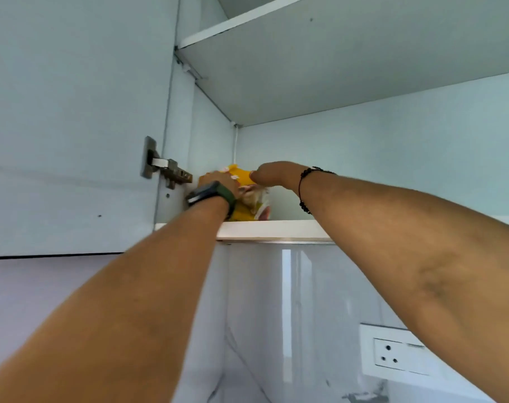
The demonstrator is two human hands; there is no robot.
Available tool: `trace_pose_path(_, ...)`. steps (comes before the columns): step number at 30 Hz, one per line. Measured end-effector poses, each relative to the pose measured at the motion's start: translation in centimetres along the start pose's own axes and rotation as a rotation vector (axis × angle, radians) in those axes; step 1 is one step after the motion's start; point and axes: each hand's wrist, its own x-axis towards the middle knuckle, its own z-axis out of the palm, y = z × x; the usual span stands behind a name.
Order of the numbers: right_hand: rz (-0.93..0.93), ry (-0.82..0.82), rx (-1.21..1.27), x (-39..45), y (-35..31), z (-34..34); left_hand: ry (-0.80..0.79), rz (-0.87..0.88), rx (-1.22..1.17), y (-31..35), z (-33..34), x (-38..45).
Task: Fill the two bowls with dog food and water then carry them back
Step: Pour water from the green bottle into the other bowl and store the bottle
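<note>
Both hands on yellow bag at frame centre, standing on lower shelf of open cabinet. Left hand over bag's left top, right hand on right top; fingers hidden behind, so grip cannot be told. Risk: bag tipping off shelf edge, spilling kibble if top open or pull uneven. Bowls not in view. Around: door with hinge at left, close beside left wrist; upper shelf overhead; socket lower right.
</note>
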Motion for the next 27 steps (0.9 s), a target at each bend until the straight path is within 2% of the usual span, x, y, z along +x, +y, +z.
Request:
trace_pose_path(3,-0.023,-0.025,-0.110,-3.4,4.3,-1.8,-0.029,-0.003,0.089,0.5,-0.6,-0.4)
trace_pose_path(5,0.026,-0.043,-0.202,-5.4,8.2,-3.1,-0.050,-0.076,0.107,0.4,-1.7,-0.3)
trace_pose_path(6,0.070,-0.047,-0.239,-6.6,10.4,-3.8,-0.041,-0.060,0.103,0.2,-1.6,1.8)
trace_pose_path(8,0.123,-0.046,-0.285,-8.9,14.5,-5.3,0.017,0.021,0.138,-0.6,1.2,11.0)
trace_pose_path(10,0.163,-0.030,-0.291,-11.0,18.2,-6.9,0.038,0.069,0.061,1.8,0.3,14.3)
trace_pose_path(11,0.187,-0.012,-0.292,-12.1,20.2,-7.7,0.029,0.059,0.039,3.6,-1.7,12.5)
trace_pose_path(14,0.263,0.089,-0.276,-15.5,24.9,-10.4,0.185,0.137,0.033,12.4,-9.9,-1.7)
trace_pose_path(16,0.294,0.173,-0.269,-17.6,27.5,-12.3,0.221,0.158,0.004,16.7,-11.3,-3.8)
trace_pose_path(22,0.463,0.361,-0.282,-23.8,35.8,-16.9,0.086,0.367,-0.224,30.4,-13.2,-8.1)
trace_pose_path(27,0.642,0.358,-0.232,-28.2,42.0,-18.5,-0.152,0.473,-0.526,40.3,-14.6,-11.2)
